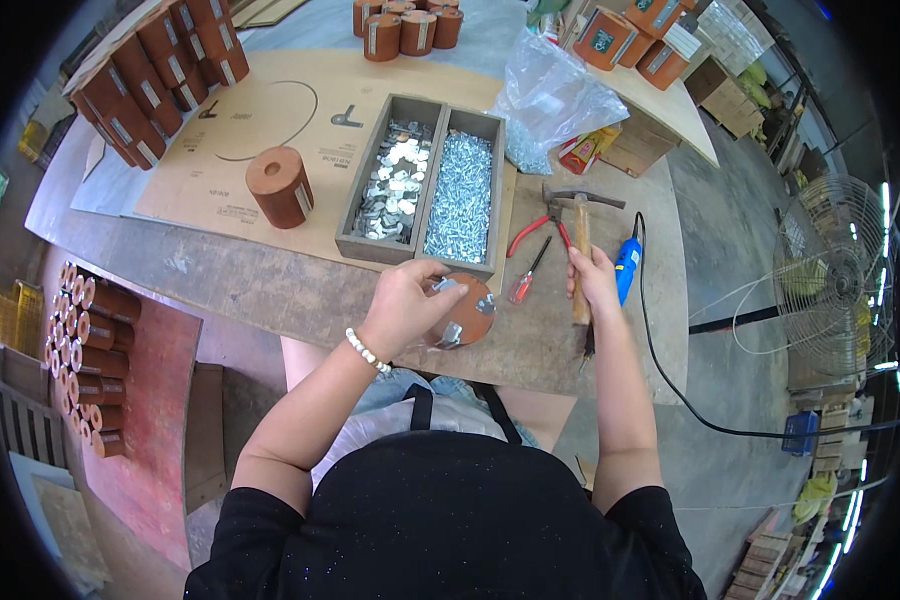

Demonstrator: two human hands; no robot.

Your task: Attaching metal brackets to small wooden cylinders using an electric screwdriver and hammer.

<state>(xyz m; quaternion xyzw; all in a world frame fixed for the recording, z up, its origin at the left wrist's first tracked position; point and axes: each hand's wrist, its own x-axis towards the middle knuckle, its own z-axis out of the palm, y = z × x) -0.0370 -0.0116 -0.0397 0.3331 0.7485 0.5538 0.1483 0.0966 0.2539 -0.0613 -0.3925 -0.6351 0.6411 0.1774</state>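
Observation:
A reddish-brown cylinder (475, 325) stands at the table's near edge, right in front of me. Small silver metal tabs (451, 333) lie around the rim of its round top. My left hand (408, 303), with a beaded bracelet at the wrist, rests over the top's left side, thumb and forefinger pinched around a metal tab (443, 284). My right hand (595, 280) grips the wooden handle of a hammer (582, 235), whose head points away from me. Beyond the cylinder, a two-part wooden box (345, 243) holds flat metal tabs on the left and screws (458, 195) on the right.
Red-handled pliers (530, 235), a screwdriver (523, 285) and a blue corded tool (627, 265) lie by the hammer. Another cylinder (280, 190) stands on cardboard at left; stacked cylinders (140, 85) rise behind it. A clear plastic bag (560, 85) sits beyond the box. A fan (842, 285) stands right.

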